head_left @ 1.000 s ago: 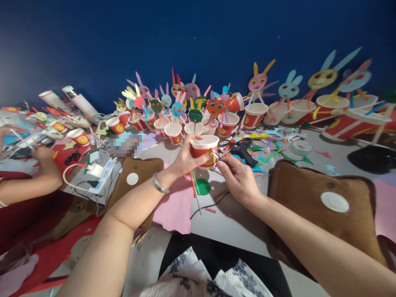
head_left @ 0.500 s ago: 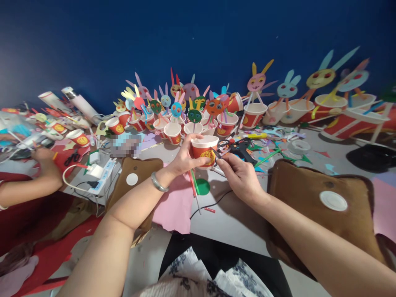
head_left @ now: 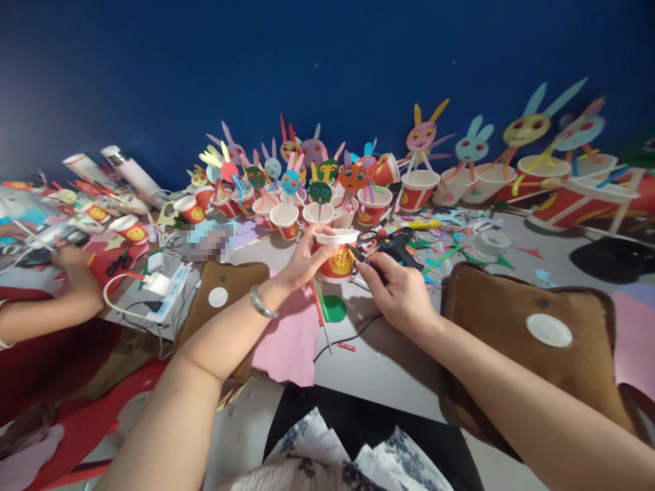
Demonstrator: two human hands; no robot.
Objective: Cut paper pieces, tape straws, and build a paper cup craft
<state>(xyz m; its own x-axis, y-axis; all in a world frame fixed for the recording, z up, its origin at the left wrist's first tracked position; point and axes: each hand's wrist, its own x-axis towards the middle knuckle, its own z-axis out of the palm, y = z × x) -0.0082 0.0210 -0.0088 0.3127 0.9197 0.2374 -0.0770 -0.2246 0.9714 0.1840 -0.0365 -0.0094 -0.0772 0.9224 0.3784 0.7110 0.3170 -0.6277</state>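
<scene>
Got a plain dark blue wall (head_left: 327,61) across the back, and below it a cluttered light-grey table (head_left: 379,372). On that, looking at two squarish, plush brown cushions (head_left: 504,314) with round white patches, one off to each side. Also a torn-edged pink paper sheet (head_left: 289,341) beneath the left forearm, and toward the wall a crowd of red-and-white paper cups (head_left: 420,191), mostly carrying colourful paper rabbits. Same layout there as half a second ago.

Now for the hands. Left hand (head_left: 307,259): part-curled, gripping a single red paper cup with a white rim and gold emblem (head_left: 338,267). Right hand (head_left: 394,290): closed in a pinch on a slim, dark, pointed tool (head_left: 362,258). Can't tell what kind of tool.

Spotted the change: cup tipped, with the opening much narrower to the eye, and left thumb shifted up near the rim, leaving the emblem in fuller view. Cup between both hands, over the table, with the tool's tip at its right side just below the rim. Can't tell if touching.

Near the cup, a flat green paper disc (head_left: 334,309), then a tiny red scrap (head_left: 346,347).
</scene>
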